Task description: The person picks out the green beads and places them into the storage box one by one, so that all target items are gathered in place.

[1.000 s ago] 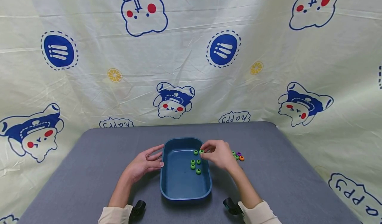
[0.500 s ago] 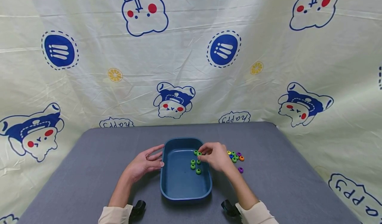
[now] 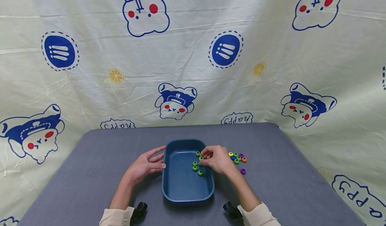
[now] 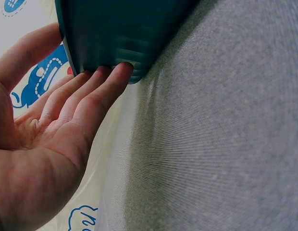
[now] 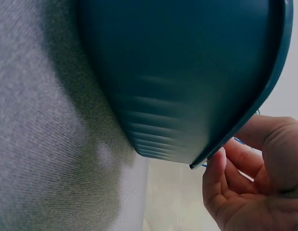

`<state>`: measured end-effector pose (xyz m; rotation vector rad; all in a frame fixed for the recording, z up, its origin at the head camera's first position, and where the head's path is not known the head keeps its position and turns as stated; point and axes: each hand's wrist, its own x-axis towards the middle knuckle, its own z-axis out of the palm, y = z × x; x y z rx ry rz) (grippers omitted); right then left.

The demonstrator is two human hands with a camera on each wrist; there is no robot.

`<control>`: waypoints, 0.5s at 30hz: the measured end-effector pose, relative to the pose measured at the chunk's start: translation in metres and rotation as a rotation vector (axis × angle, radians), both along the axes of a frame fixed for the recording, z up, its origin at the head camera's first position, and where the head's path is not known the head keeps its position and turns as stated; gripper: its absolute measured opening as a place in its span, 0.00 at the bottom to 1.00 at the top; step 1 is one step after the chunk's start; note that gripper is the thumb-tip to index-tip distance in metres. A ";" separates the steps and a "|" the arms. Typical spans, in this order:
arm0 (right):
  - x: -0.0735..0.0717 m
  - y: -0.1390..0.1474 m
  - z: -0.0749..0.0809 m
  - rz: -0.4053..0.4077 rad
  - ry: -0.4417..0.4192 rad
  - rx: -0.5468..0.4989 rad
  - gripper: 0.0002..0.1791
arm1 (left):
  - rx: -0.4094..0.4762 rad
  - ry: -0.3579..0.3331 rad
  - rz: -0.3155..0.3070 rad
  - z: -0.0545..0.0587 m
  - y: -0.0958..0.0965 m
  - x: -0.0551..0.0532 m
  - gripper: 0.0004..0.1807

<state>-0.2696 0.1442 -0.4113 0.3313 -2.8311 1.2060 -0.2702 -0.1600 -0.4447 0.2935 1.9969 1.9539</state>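
A blue rectangular tray (image 3: 182,189) lies on the table, with several green beads (image 3: 195,168) along its right half. Against the tray's left wall rests my left hand (image 3: 144,166), its fingers extended. In the left wrist view, the fingertips (image 4: 124,70) touch the tray's outer side and the thumb meets the rim. My right hand (image 3: 219,159) reaches over the right rim, pinching a green bead (image 3: 201,158) between thumb and forefinger, low inside the tray. From the right wrist, the tray wall (image 5: 178,96) hides the bead, and the fingers curl over the rim.
Right of the tray, a loose cluster of beads includes yellow (image 3: 230,154), blue (image 3: 233,158), green (image 3: 236,161) and orange (image 3: 244,159) ones. A purple bead (image 3: 243,171) lies apart, nearer me. A printed curtain (image 3: 193,52) hangs behind the grey table (image 3: 120,145).
My right hand has moved slightly down and toward me inside the tray with the green bead. More of the bead cluster at the right has come into view. My left hand has stayed put.
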 end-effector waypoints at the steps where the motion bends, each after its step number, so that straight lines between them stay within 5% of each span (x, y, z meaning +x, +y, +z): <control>1: 0.000 0.000 0.000 0.002 -0.001 0.001 0.07 | -0.001 0.001 0.000 0.000 0.000 0.000 0.40; 15: -0.001 0.000 0.000 0.020 -0.004 0.022 0.07 | 0.013 -0.013 0.001 0.001 0.000 0.001 0.40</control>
